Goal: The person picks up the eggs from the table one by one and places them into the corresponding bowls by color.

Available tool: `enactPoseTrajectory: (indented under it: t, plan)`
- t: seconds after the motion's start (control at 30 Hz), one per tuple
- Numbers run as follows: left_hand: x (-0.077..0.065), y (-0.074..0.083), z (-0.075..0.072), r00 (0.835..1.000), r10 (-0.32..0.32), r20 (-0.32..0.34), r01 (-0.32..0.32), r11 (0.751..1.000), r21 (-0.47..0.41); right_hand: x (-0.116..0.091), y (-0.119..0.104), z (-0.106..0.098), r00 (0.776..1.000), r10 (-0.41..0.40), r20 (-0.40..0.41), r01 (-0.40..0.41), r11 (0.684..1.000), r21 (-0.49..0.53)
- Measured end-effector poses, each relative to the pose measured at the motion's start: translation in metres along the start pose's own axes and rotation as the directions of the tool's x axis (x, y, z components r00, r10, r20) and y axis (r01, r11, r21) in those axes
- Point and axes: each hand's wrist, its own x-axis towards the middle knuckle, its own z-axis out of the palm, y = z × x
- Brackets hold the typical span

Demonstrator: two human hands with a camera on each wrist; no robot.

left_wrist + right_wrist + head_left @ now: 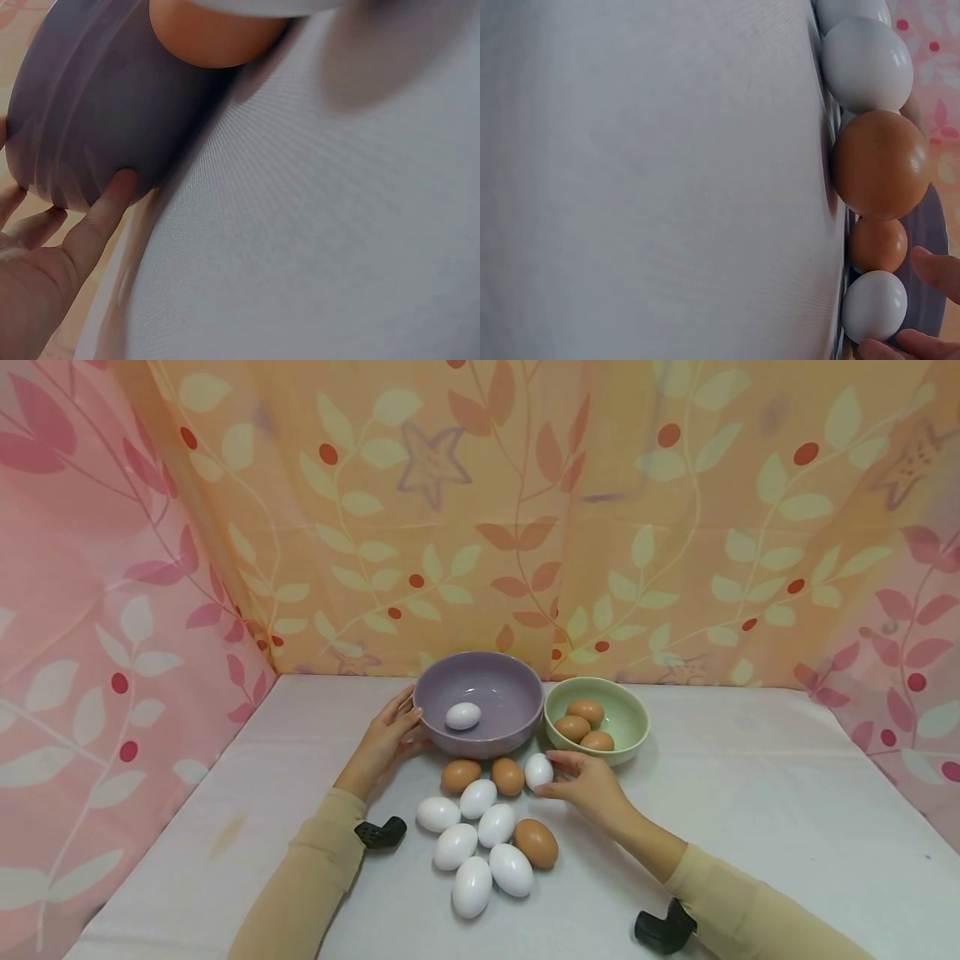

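Observation:
My left hand (386, 739) rests on the left side of a purple bowl (480, 745), fingers spread against its outer wall (97, 112). One white egg (462, 717) lies inside that bowl. On the table in front of the green bowl, my right hand (588, 785) reaches around a white egg (538, 771), fingertips right at its side. In the right wrist view the thumb stands apart from this white egg (874, 306). Brown eggs (507, 777) (461, 776) lie just left of it, close to the purple bowl.
A light green bowl (633, 731) with three brown eggs (585, 712) stands right beside the purple bowl. Several white eggs (456, 847) and a brown egg (536, 843) lie clustered in front on the white table (750, 793). Patterned cloth (480, 527) hangs behind and at both sides.

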Motion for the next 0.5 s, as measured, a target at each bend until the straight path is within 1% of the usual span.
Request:
enactPoseTrajectory:
  t: [0.2, 0.5]
  plan:
    - [0.0000, 0.0008, 0.0000, 1.000, 0.003, -0.004, -0.003, 1.000, -0.004, 0.0051, 0.0012, 0.0021, 0.999, 0.035, -0.003, -0.035, 0.999, -0.014]
    - [0.0024, -0.0022, -0.0010, 1.000, 0.005, -0.007, -0.005, 1.000, -0.026, 0.0105, 0.0041, 0.0064, 0.998, 0.054, -0.015, -0.054, 0.998, -0.023]
